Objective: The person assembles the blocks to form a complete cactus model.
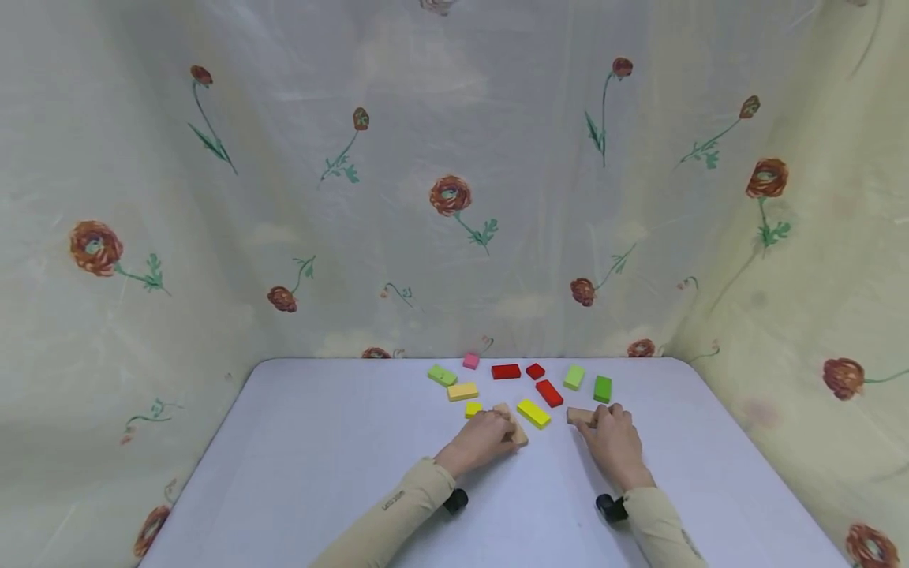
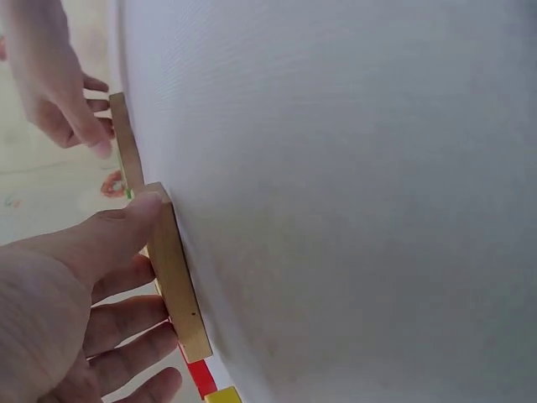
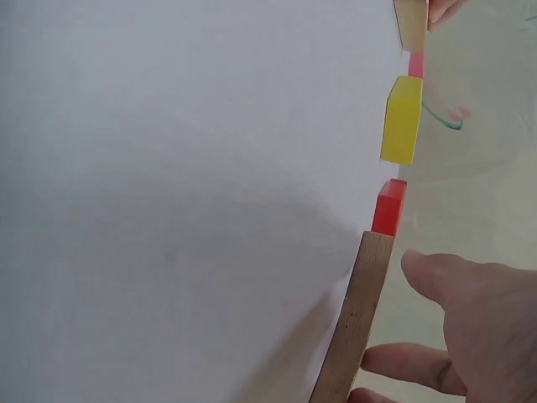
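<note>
In the head view my left hand [image 1: 484, 439] holds a plain wooden block [image 1: 521, 435] lying aslant on the table. The left wrist view has its thumb on one end of this wooden block [image 2: 174, 277], with the fingers along its side. My right hand [image 1: 615, 446] is at a second plain wooden block [image 1: 578, 416]. Fingertips touch this wooden block [image 3: 356, 315] in the right wrist view, while the thumb stands apart from it. A yellow block [image 1: 533, 413] lies between the hands, and a yellow cube [image 1: 473, 409] sits beside the left hand.
Behind the hands lie red blocks [image 1: 549, 393], a light green block [image 1: 574, 377], a darker green block [image 1: 603, 388], a pale yellow block [image 1: 463, 391] and a pink cube [image 1: 471, 360]. A flower-printed curtain [image 1: 511, 237] rises behind the white table [image 1: 319, 457].
</note>
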`<action>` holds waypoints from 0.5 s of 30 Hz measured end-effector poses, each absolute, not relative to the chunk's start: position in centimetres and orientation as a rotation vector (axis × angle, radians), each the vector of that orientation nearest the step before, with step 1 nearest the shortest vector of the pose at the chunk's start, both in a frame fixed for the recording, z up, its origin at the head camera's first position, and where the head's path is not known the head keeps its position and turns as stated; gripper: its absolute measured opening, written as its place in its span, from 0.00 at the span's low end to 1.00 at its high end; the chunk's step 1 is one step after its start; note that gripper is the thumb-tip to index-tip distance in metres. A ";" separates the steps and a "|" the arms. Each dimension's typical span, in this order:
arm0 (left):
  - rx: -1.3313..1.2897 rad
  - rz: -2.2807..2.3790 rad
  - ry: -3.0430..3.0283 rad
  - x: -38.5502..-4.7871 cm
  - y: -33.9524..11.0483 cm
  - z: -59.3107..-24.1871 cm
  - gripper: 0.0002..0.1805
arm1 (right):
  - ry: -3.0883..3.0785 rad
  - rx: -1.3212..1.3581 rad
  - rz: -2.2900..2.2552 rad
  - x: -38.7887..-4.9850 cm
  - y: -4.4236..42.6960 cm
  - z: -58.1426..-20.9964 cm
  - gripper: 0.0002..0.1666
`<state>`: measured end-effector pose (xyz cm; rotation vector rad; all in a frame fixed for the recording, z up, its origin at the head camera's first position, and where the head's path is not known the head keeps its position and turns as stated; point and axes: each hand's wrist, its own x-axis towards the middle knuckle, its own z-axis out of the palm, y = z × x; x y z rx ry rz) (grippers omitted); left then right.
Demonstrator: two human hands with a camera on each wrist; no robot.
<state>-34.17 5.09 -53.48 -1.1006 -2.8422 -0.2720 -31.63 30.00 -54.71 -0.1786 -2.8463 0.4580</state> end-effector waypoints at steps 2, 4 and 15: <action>-1.092 -0.249 -2.851 -34.2 5.0 -53.6 0.14 | -2.841 -0.206 0.457 -31.9 29.8 -54.8 0.27; -1.082 -0.252 -2.866 -34.2 5.0 -53.7 0.14 | -2.840 -0.230 0.457 -32.2 29.7 -54.8 0.31; -1.123 -0.275 -2.880 -32.5 3.4 -53.3 0.14 | -2.843 -0.275 0.380 -32.8 29.4 -54.8 0.36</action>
